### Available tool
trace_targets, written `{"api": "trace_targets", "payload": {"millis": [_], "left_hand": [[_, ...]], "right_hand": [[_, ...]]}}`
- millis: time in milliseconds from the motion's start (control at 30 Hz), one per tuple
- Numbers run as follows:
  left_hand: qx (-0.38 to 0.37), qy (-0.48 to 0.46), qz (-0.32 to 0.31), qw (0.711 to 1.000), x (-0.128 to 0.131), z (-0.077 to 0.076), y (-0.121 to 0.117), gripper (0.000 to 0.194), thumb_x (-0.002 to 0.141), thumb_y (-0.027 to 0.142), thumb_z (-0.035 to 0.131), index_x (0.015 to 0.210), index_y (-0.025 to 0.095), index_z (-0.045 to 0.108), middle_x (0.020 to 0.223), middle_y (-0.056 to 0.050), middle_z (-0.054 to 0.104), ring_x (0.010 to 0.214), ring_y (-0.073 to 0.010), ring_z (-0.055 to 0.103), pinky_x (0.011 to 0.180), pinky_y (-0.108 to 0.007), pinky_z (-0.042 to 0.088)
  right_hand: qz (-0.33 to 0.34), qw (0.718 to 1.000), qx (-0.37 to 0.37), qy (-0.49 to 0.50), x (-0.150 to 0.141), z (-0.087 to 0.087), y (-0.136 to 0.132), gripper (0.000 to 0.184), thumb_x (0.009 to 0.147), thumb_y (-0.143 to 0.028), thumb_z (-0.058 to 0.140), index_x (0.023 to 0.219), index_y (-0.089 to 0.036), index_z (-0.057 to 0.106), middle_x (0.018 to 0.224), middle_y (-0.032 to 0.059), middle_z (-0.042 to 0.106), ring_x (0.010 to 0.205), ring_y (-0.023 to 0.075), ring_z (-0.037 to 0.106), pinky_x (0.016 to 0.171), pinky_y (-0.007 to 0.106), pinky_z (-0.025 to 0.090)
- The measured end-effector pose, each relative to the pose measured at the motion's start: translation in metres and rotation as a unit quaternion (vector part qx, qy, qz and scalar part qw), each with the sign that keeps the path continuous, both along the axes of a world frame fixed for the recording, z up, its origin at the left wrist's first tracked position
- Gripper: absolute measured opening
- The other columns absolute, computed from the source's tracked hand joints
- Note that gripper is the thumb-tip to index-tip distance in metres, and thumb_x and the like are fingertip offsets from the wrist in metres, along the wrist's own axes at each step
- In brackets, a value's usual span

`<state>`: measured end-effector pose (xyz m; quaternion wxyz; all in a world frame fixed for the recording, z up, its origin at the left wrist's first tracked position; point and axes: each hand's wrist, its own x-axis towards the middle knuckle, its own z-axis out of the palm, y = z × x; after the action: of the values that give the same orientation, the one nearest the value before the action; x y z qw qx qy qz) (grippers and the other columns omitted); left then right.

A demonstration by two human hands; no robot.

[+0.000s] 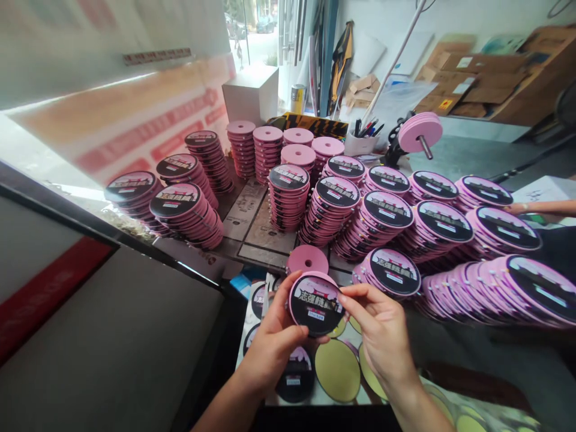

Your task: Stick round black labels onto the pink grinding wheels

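My left hand is wrapped around the left side and underside of a round pink foam line spool. On its upward face lies a round black-and-pink label with light printed characters. At the right rim, the thumb and fingers of my right hand pinch the edge of the spool and its label. Just behind it sits an unlabelled pink spool with a centre hole. Below my hands is a label sheet bearing round printed labels and bare yellowish circles where backing shows.
Stacks of labelled pink spools crowd the table's right side; others stand left. Plain pink spools are piled at the back, near a white box, a pen holder and a winder. Another person's arm reaches in from the right.
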<state>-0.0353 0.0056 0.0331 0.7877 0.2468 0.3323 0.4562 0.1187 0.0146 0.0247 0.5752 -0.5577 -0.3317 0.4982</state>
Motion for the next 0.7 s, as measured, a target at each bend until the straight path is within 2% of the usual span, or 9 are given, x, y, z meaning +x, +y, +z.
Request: {"api": "trace_targets", "payload": {"millis": [167,300,433,533,600,700], "left_hand": [[0.015,0.019,0.001,1.000,-0.001,-0.003,-0.001,0.069,0.066,0.008,0.060,0.129,0.034,0.042,0.126,-0.005,0.048,0.097,-0.0230,0.054,0.071,-0.032,0.053],[0.052,0.057,0.012,0.997,0.001,0.001,-0.003,0.063,0.072,0.011,0.059,0.128,0.034,0.043,0.130,-0.003,0.047,0.108,-0.0240,0.049,0.080,-0.030,0.050],[0.102,0.114,0.021,0.988,0.004,0.004,-0.008,0.053,0.078,0.015,0.057,0.126,0.035,0.046,0.133,0.002,0.046,0.121,-0.0223,0.041,0.096,-0.028,0.041],[0.100,0.124,0.039,0.987,0.007,0.002,-0.009,0.052,0.077,0.017,0.058,0.125,0.035,0.047,0.132,0.001,0.047,0.121,-0.0240,0.041,0.093,-0.030,0.044],[0.072,0.109,0.055,0.990,0.011,0.000,-0.008,0.052,0.076,0.019,0.060,0.124,0.033,0.046,0.127,-0.002,0.049,0.114,-0.0253,0.047,0.083,-0.030,0.050],[0.025,0.080,0.058,0.995,0.024,-0.003,-0.006,0.047,0.080,0.027,0.059,0.123,0.035,0.043,0.122,-0.003,0.050,0.096,-0.0211,0.055,0.069,-0.028,0.054]], "right_hand": [[-0.005,1.000,0.006,-0.015,-0.003,0.003,0.002,0.013,0.060,-0.027,0.074,0.067,-0.018,0.067,0.060,0.0010,0.064,0.051,0.0119,0.052,0.047,0.022,0.041],[-0.015,0.998,0.011,-0.057,-0.007,0.007,0.002,0.014,0.061,-0.030,0.073,0.066,-0.018,0.066,0.061,0.0020,0.065,0.054,0.0146,0.056,0.051,0.025,0.046],[-0.007,0.979,0.035,-0.200,-0.006,0.009,0.001,0.012,0.071,-0.031,0.065,0.069,-0.020,0.064,0.067,0.0024,0.065,0.060,0.0159,0.059,0.058,0.027,0.047],[-0.001,0.949,0.030,-0.315,-0.002,0.010,-0.002,0.016,0.074,-0.033,0.063,0.086,-0.021,0.064,0.072,0.0017,0.063,0.055,0.0137,0.056,0.057,0.026,0.045],[0.000,0.954,0.007,-0.299,-0.001,0.011,-0.006,0.028,0.075,-0.036,0.063,0.099,-0.021,0.061,0.076,0.0019,0.063,0.050,0.0119,0.054,0.053,0.025,0.044],[0.020,0.987,-0.006,-0.162,0.006,0.014,-0.011,0.029,0.076,-0.039,0.061,0.098,-0.021,0.061,0.083,0.0039,0.065,0.055,0.0124,0.057,0.047,0.022,0.042]]}}
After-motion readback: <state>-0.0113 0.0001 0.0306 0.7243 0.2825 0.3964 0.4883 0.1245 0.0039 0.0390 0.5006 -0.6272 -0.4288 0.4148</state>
